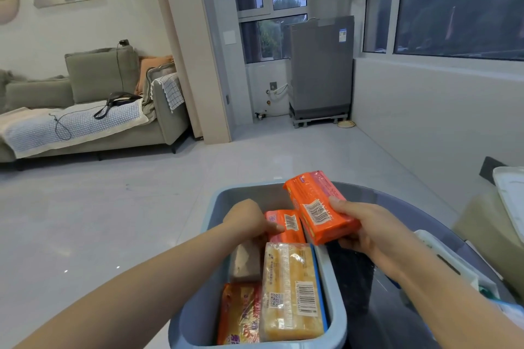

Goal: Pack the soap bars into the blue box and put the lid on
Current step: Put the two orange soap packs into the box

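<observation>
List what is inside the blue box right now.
Inside the blue box: a yellow bar, an orange-yellow pack, a tan bar and an orange bar under the left hand. Anything beneath them is hidden.

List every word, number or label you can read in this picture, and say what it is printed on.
No text reads clearly enough to quote.
Held orange soap: barcode label, digits blurred.
Orange soap in box: barcode and code square, unreadable.
Yellow soap: barcode, QR code and fine print, too small.
Orange-yellow pack: purple characters, blurred.
Washing machine: sticker, too small.
</observation>
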The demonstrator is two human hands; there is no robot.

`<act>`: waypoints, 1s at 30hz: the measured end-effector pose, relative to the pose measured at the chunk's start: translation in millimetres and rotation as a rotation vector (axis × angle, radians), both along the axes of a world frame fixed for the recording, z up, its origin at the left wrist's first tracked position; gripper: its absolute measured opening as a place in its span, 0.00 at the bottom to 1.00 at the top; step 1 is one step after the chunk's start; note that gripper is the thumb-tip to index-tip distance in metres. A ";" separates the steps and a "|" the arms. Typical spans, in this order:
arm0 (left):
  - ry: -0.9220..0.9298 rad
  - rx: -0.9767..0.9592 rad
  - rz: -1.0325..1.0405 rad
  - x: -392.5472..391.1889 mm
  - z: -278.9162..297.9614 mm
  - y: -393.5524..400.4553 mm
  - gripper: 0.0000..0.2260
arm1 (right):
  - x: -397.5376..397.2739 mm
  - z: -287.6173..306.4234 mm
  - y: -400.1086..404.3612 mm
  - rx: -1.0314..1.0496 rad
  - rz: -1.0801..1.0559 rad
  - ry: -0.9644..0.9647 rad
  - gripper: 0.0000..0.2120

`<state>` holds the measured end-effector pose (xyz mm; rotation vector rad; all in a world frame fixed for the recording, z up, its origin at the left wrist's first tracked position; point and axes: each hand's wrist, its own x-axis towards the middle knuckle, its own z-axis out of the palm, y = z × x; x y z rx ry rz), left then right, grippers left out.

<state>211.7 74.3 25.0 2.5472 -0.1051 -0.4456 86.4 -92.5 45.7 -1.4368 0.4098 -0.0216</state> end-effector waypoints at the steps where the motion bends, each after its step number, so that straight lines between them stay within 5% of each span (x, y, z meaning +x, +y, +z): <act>1: -0.017 -0.001 0.023 -0.6 0.1 1.9 0.17 | 0.3 -0.5 1.0 -0.009 0.000 0.001 0.16; 6: 0.073 -0.172 0.074 -5.3 5.6 8.7 0.19 | -0.5 -4.2 5.1 -0.032 0.007 -0.011 0.17; 10: 0.028 -0.558 0.087 -13.5 20.5 6.7 0.22 | -1.1 -3.8 8.9 -0.035 0.025 -0.055 0.16; 13: 0.232 -0.804 -0.137 -23.6 35.7 6.2 0.22 | -0.7 -2.4 13.1 -0.088 0.042 -0.109 0.18; 16: 0.213 -0.822 -0.274 -29.2 37.3 5.8 0.19 | -1.7 -0.1 17.1 -0.179 0.074 -0.157 0.17; 22: 0.281 -0.842 -0.081 -15.8 31.9 19.3 0.07 | -4.4 2.8 16.2 -0.288 0.102 -0.216 0.14; 30: 0.350 -0.636 0.001 -7.5 21.9 30.3 0.06 | -6.6 -4.5 11.9 -0.470 0.103 -0.211 0.14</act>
